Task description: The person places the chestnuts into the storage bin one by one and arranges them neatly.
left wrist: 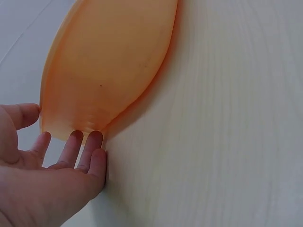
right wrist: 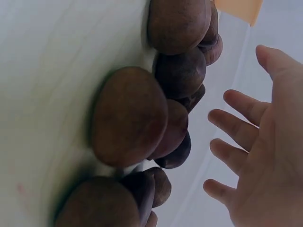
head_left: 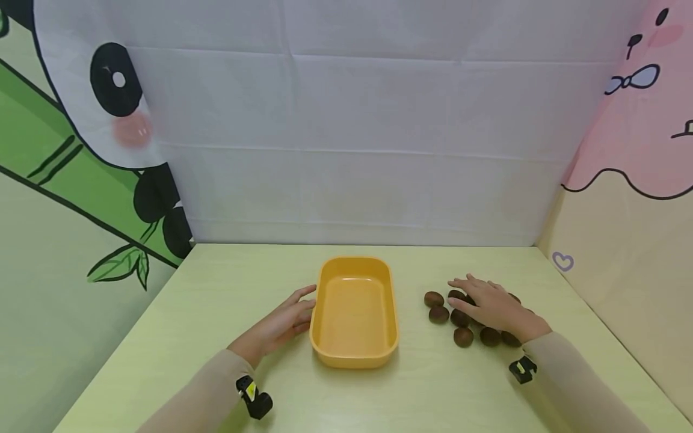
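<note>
A yellow rectangular tray [head_left: 354, 319] with rounded corners stands on the table, its bare inside facing up. My left hand [head_left: 284, 325] is at its left side; in the left wrist view the fingertips [left wrist: 94, 138] touch the tray's wall [left wrist: 109, 61], fingers slightly bent and not wrapped around it. Several brown chestnuts [head_left: 463, 337] lie in a loose group right of the tray. Over them my right hand [head_left: 495, 307] is spread, hiding some. The right wrist view shows its fingers [right wrist: 234, 127] apart from the chestnuts [right wrist: 130, 116], holding nothing.
The pale wood-look table [head_left: 357, 403] ends at a white cloth backdrop [head_left: 357, 150]. A panel with a panda drawing [head_left: 116, 78] stands on the left, and a pink and cream panel [head_left: 633, 252] on the right. Each wrist wears a small black camera.
</note>
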`<state>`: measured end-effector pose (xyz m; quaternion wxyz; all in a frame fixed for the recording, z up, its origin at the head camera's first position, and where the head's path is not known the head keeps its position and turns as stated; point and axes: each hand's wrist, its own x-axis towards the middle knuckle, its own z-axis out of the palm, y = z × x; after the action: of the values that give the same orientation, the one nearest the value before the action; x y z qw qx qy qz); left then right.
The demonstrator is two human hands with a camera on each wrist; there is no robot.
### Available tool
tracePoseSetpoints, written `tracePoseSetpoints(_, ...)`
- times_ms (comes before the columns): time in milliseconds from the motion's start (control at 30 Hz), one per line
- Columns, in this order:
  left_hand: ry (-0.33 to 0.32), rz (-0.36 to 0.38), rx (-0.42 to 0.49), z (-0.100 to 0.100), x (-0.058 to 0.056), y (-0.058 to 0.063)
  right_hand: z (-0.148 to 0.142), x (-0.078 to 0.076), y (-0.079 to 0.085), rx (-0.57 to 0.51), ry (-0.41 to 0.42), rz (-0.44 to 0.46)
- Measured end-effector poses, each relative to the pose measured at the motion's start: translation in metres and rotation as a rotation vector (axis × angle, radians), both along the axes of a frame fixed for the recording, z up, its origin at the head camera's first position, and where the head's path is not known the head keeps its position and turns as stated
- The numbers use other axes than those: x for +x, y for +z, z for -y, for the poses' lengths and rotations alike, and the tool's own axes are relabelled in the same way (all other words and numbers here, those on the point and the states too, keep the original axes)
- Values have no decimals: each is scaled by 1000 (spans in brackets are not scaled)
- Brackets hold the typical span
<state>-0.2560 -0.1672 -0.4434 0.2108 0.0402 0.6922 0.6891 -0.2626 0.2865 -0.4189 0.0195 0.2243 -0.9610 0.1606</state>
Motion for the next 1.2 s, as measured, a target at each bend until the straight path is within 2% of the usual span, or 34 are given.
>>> tracePoseSetpoints(267, 31, 8, 14, 0, 0, 2, 11, -23, 3, -44, 77, 80)
tracePoseSetpoints(500, 26, 17, 63, 1, -1, -2, 21, -39, 4, -63, 104, 163)
tracePoseSetpoints(900, 7, 51, 143, 0, 1, -3, 31, -50, 4, -22, 109, 249)
tracePoseSetpoints(1200, 18, 54, 140, -1, 2, -2, 34, -55, 3, -41, 86, 272)
